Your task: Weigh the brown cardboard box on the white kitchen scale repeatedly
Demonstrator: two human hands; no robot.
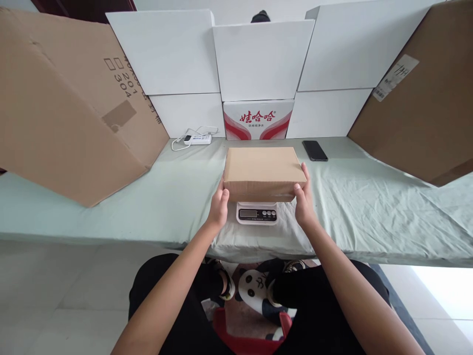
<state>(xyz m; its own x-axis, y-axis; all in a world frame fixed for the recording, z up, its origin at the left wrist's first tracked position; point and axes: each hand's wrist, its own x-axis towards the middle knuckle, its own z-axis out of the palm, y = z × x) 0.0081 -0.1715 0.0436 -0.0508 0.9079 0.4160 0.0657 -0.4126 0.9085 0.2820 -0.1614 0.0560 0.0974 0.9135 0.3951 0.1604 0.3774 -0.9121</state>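
Both hands grip a closed brown cardboard box by its two short sides. My left hand presses on the left end, its thumb at the near corner. My right hand clasps the right end, thumb on the near face and fingers along the side. Under the box's near edge shows a white digital kitchen scale with a grey display and round buttons. The box hides the scale's platform, so whether the two touch I cannot tell.
A black phone lies behind the box to the right. At the back left is a white power strip with its cable. White boxes form a wall behind, flanked by large cardboard sheets. A pale green cloth covers the table.
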